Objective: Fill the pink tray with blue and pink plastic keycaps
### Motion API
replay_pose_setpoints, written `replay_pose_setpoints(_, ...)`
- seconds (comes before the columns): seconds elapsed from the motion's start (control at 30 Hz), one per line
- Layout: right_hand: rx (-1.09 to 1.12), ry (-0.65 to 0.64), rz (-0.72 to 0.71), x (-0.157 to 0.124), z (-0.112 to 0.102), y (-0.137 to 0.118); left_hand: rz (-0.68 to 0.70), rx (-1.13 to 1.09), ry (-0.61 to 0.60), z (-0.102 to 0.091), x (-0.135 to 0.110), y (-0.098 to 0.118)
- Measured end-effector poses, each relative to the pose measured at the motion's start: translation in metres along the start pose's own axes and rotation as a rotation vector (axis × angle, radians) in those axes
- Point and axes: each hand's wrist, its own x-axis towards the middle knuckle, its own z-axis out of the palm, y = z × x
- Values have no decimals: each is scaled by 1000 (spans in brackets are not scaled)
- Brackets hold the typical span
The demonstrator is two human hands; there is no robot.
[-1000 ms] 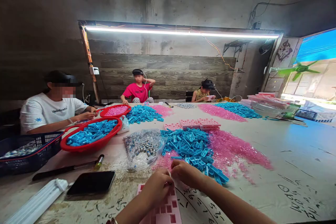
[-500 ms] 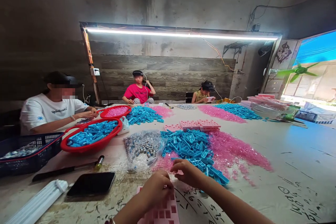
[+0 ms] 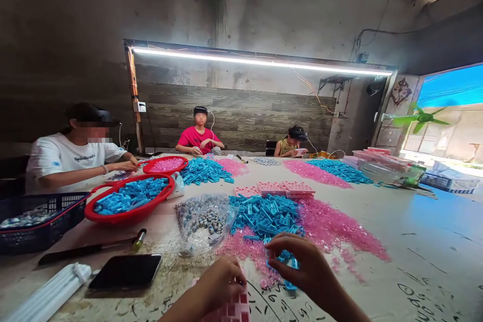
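Note:
My left hand [image 3: 222, 282] is closed, its fingers curled together over a pink tray [image 3: 239, 309] with square pockets at the table's near edge. What its fingertips hold, if anything, is hidden. To the right, my right hand [image 3: 307, 264] reaches over the front of a pile of blue plastic pieces [image 3: 266, 214]. Its thumb and forefinger are apart, with blue pieces showing between and below them. Loose pink translucent bits [image 3: 339, 226] spread beside the blue pile. A clear plastic bag [image 3: 206, 221] of small metallic-looking parts lies to its left.
A phone [image 3: 126, 271], a dark-handled tool [image 3: 90, 250] and a white bundle [image 3: 53, 294] lie at left. Beyond are a red basket [image 3: 109, 215] of blue pieces, a navy basket [image 3: 60, 224] and stacked pink trays [image 3: 273, 188]. Several co-workers sit around the table, one in white [image 3: 68, 161].
My right hand has moved right, away from my left hand, and its thumb and forefinger have spread over the blue pieces. My left hand stays over the pink tray. The view has shifted slightly.

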Motion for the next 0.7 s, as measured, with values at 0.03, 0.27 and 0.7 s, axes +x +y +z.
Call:
replay_pose_setpoints(0.03, -20, -29, 10, -1, 5, 4, 1, -3, 4, 0, 0, 0)
replay_pose_setpoints(0.27, -14, -178, 82, 0, 25, 27, 7, -61, 36, 4, 0, -6)
replay_pose_setpoints(0.7, -7, -234, 84, -8, 34, 35, -42, -35, 21, -1, -2, 2)
